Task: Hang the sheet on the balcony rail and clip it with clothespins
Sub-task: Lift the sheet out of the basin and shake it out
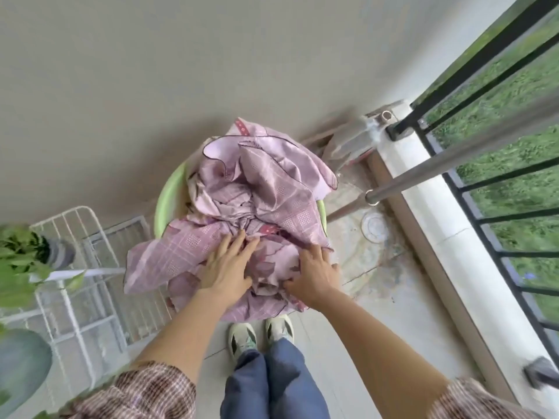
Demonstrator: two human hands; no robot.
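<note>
While the sheet [257,182] lies heaped in the green basin [169,195] by your feet, your left hand [228,264] rests flat on its near folds, fingers straight. Your right hand [314,273], just beside it, bunches a fold between thumb and curled fingers; the rail [453,158] runs apart at right.

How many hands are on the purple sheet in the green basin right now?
2. The left hand lies flat on the crumpled purple patterned sheet heaped in the round green plastic basin; the right hand grips a fold beside it. Neither is hidden.
</note>
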